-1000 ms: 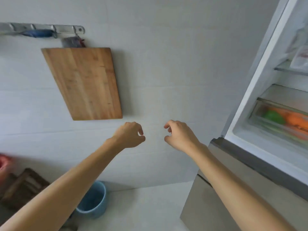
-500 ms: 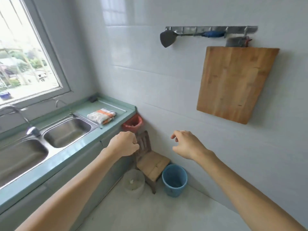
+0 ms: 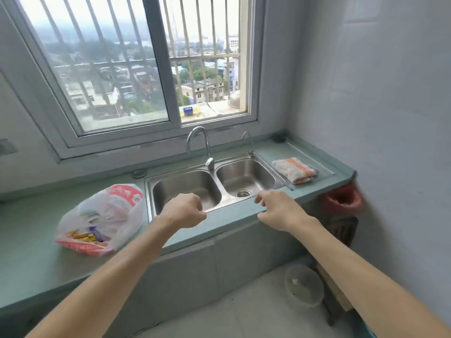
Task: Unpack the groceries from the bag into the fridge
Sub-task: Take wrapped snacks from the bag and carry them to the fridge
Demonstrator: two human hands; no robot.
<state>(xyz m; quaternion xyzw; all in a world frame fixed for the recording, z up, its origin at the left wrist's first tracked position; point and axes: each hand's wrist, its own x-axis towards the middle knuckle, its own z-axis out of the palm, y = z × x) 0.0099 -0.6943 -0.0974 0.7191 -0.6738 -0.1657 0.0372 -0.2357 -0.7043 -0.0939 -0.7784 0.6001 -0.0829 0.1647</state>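
Observation:
A white and red plastic grocery bag [image 3: 102, 217] lies on the green counter [image 3: 29, 245], left of the sink. Yellow and purple packets show through its open mouth. My left hand [image 3: 184, 211] hovers in front of the left sink basin with fingers loosely curled and holds nothing. My right hand [image 3: 280, 209] hovers over the counter's front edge by the right basin, fingers relaxed and empty. Both hands are to the right of the bag and apart from it. The fridge is out of view.
A double steel sink [image 3: 212, 184] with a tap [image 3: 207, 147] sits under the barred window. A folded cloth [image 3: 295, 170] lies on the drainboard. A red bag [image 3: 341, 200] hangs at the counter's right end. A pale bucket [image 3: 303, 285] stands on the floor.
The view has swung left from the fridge and the wall with the cutting board to the sink counter. The grocery bag has come into view. Both hands stay empty in front of me.

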